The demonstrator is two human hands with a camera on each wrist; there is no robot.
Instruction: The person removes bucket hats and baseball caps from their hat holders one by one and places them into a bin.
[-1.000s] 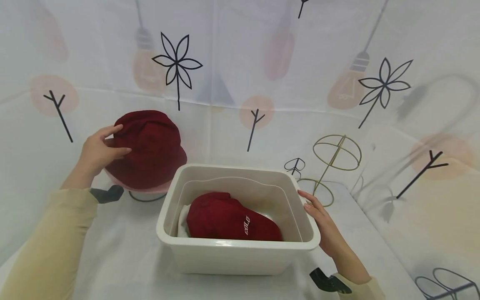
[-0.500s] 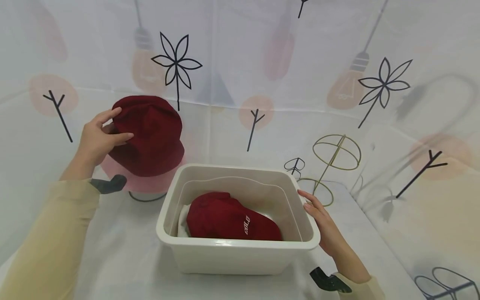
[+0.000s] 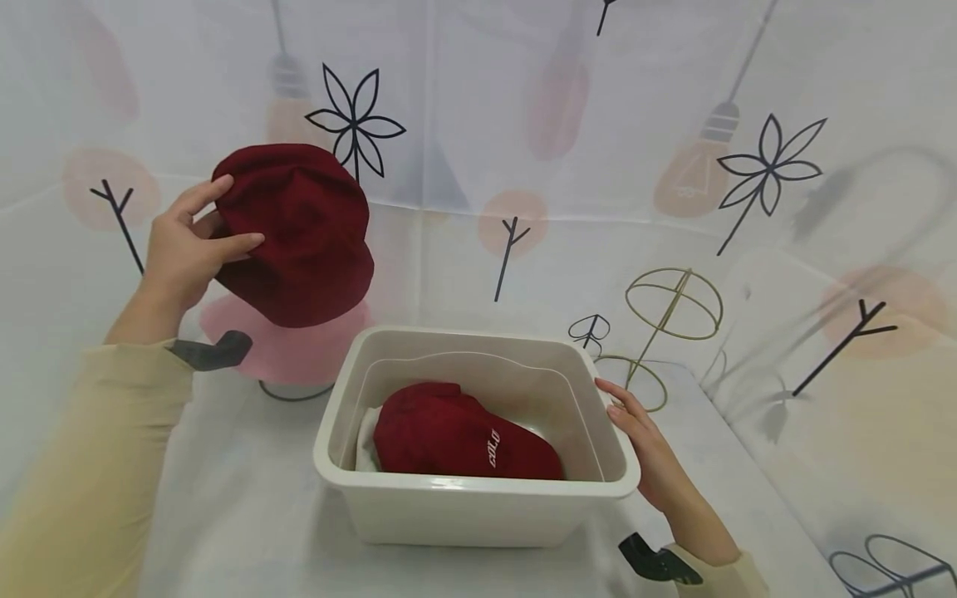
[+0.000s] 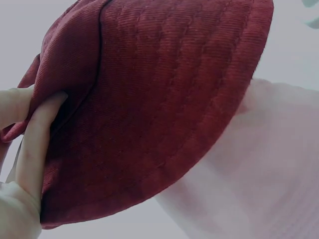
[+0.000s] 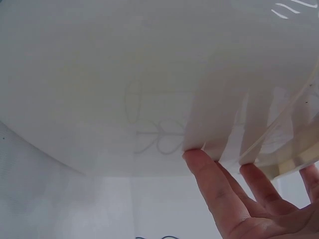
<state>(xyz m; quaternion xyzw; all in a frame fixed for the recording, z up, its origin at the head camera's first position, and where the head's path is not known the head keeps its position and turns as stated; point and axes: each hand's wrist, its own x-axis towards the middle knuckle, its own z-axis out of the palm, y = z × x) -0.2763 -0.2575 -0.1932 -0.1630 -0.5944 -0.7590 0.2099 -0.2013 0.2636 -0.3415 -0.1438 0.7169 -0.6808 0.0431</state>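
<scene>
1. The dark red bucket hat is up in the air, pinched at its crown by the left hand, with the thumb on the near side and the fingers curled into the corduroy.
2. Just below that hand sits a pink hat on a dark wire stand, uncovered and apart from the red one above it.
3. To the right of the left hand and lower stands a cream plastic bin; inside it a red cap with white lettering lies on a white cloth.
4. The right hand lies flat against the bin's right wall, fingers straight and touching the rim, gripping nothing.
5. Beyond the right hand, farther back, an empty brass wire stand rises from its ring base, with a small black wire stand just left of it.
6. All of it rests on a tabletop draped in white cloth; the same cloth forms a backdrop printed with light bulbs, black flowers and twig marks on peach circles.
7. Another black wire frame shows at the near right corner, well past the right hand.
</scene>
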